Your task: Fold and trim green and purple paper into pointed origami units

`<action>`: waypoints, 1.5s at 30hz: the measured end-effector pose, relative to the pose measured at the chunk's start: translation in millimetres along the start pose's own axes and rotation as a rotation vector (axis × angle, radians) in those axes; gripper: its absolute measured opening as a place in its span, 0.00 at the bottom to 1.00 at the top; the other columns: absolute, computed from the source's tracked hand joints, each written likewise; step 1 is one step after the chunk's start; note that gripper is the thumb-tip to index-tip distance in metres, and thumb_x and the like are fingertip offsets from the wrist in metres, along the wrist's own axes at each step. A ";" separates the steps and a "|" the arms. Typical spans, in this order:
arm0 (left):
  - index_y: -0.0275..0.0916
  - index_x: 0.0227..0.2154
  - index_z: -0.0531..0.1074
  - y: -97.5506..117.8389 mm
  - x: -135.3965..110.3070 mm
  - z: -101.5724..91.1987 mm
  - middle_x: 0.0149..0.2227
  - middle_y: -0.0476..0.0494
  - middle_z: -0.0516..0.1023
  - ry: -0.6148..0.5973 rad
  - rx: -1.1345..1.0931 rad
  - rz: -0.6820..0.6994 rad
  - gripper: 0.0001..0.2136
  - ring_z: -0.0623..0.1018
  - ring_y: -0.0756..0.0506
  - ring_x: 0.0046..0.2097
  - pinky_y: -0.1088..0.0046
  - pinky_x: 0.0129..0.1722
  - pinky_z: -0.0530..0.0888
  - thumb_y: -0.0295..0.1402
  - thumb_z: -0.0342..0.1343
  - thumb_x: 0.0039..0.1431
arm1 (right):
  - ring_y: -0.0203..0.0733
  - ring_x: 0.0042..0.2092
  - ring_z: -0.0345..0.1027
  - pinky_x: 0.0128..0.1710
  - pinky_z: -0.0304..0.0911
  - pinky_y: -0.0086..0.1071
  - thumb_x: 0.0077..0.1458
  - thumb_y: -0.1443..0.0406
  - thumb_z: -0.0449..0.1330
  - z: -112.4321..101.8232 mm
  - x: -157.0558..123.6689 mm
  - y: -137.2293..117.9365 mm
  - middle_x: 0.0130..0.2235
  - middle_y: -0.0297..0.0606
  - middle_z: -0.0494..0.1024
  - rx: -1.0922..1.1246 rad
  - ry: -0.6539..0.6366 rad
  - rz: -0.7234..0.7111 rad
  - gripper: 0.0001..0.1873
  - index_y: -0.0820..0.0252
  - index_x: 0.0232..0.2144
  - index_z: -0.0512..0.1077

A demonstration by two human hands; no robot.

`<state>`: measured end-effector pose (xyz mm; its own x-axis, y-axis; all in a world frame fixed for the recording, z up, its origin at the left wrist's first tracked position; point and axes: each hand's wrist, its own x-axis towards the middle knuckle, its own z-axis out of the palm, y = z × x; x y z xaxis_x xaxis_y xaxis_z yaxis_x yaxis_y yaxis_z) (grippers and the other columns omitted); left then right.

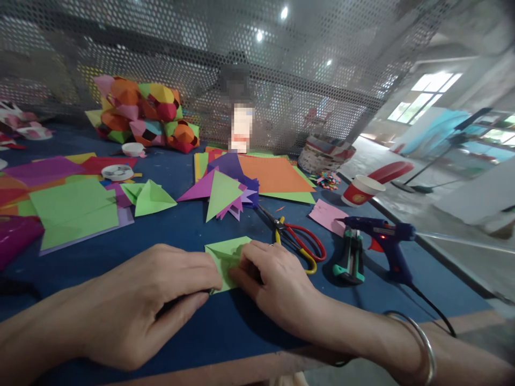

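Note:
A light green sheet of paper [225, 256], partly folded, lies on the blue table top [177, 230] close to the front edge. My left hand [145, 300] presses on the paper's left side with its fingers together. My right hand [273, 281] pinches a fold on the paper's right side. Most of the paper is hidden beneath both hands. A ring shows on my right hand and a bangle on that wrist.
Red-and-yellow scissors [300, 241], a green tool [351, 257] and a blue glue gun [386, 241] lie to the right. Folded paper triangles [223, 193], coloured sheets [72, 209], tape rolls [116, 171], a red paper cup [362, 190] and a heap of origami shapes [145, 115] fill the back. A mesh screen stands behind, with a person beyond it.

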<state>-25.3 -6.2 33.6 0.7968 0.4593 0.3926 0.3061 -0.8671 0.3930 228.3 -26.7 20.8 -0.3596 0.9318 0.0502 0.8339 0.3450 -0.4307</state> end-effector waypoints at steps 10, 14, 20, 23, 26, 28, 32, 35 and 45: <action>0.48 0.48 0.87 -0.2 -2.7 12.8 0.43 0.42 0.87 -0.051 0.041 0.060 0.15 0.86 0.43 0.38 0.71 0.37 0.80 0.28 0.54 0.77 | 0.39 0.35 0.62 0.37 0.49 0.36 0.69 0.72 0.66 -2.8 3.0 -3.9 0.32 0.30 0.70 -0.015 -0.054 0.042 0.22 0.53 0.30 0.58; 0.47 0.46 0.86 0.8 -4.4 15.2 0.44 0.42 0.87 -0.022 0.056 0.034 0.12 0.85 0.42 0.39 0.70 0.37 0.80 0.29 0.56 0.76 | 0.39 0.35 0.61 0.37 0.49 0.36 0.69 0.71 0.66 -3.7 2.5 -4.2 0.32 0.30 0.70 -0.003 -0.063 0.051 0.23 0.52 0.30 0.56; 0.47 0.47 0.86 -0.3 -2.9 16.0 0.44 0.43 0.86 -0.009 0.047 0.042 0.12 0.84 0.43 0.39 0.70 0.37 0.77 0.29 0.57 0.77 | 0.40 0.34 0.65 0.36 0.52 0.34 0.62 0.70 0.74 -4.1 -0.5 1.3 0.32 0.27 0.71 0.136 -0.006 0.071 0.21 0.52 0.38 0.63; 0.48 0.49 0.85 -1.2 -2.2 16.4 0.44 0.43 0.85 -0.006 0.040 0.050 0.12 0.84 0.44 0.38 0.70 0.36 0.76 0.29 0.57 0.76 | 0.41 0.35 0.69 0.37 0.57 0.34 0.61 0.71 0.75 -7.4 -2.8 4.9 0.35 0.28 0.74 0.236 -0.017 0.064 0.22 0.52 0.43 0.64; 0.47 0.49 0.84 -2.7 -2.0 17.2 0.43 0.43 0.85 0.006 0.033 0.078 0.12 0.83 0.44 0.37 0.70 0.34 0.75 0.28 0.56 0.77 | 0.43 0.40 0.72 0.40 0.61 0.34 0.62 0.75 0.71 -11.6 -4.6 10.0 0.39 0.32 0.76 0.284 -0.033 0.041 0.22 0.51 0.43 0.62; 0.46 0.49 0.84 -4.0 -2.0 17.7 0.42 0.44 0.84 0.015 0.030 0.094 0.11 0.83 0.45 0.37 0.69 0.33 0.74 0.28 0.55 0.77 | 0.44 0.42 0.72 0.42 0.62 0.35 0.63 0.76 0.69 -13.3 -5.4 14.6 0.41 0.34 0.76 0.299 -0.048 0.014 0.21 0.51 0.44 0.62; 0.45 0.47 0.83 -5.5 -2.3 17.7 0.42 0.44 0.84 0.012 0.030 0.103 0.11 0.82 0.45 0.35 0.68 0.31 0.72 0.28 0.55 0.78 | 0.44 0.42 0.72 0.44 0.64 0.36 0.65 0.77 0.64 -13.4 -7.1 24.3 0.42 0.36 0.76 0.296 -0.066 -0.070 0.18 0.53 0.46 0.63; 0.46 0.48 0.83 -5.2 -2.5 16.8 0.42 0.44 0.84 0.006 0.040 0.094 0.11 0.82 0.45 0.36 0.68 0.32 0.72 0.29 0.55 0.78 | 0.45 0.42 0.72 0.44 0.66 0.37 0.64 0.80 0.59 -12.8 -9.3 29.7 0.43 0.37 0.76 0.271 -0.065 -0.140 0.18 0.55 0.49 0.66; 0.47 0.45 0.85 -4.5 -4.4 13.9 0.44 0.44 0.85 -0.024 0.068 0.046 0.12 0.84 0.44 0.38 0.69 0.36 0.77 0.31 0.55 0.80 | 0.50 0.51 0.82 0.53 0.75 0.40 0.71 0.74 0.65 -27.8 -6.1 32.5 0.50 0.45 0.83 0.044 0.255 -0.053 0.09 0.58 0.48 0.76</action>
<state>-22.9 -7.0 18.6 0.8227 0.4150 0.3885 0.3034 -0.8985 0.3172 269.3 -18.0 31.6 -0.2801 0.9129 0.2970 0.7957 0.3939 -0.4601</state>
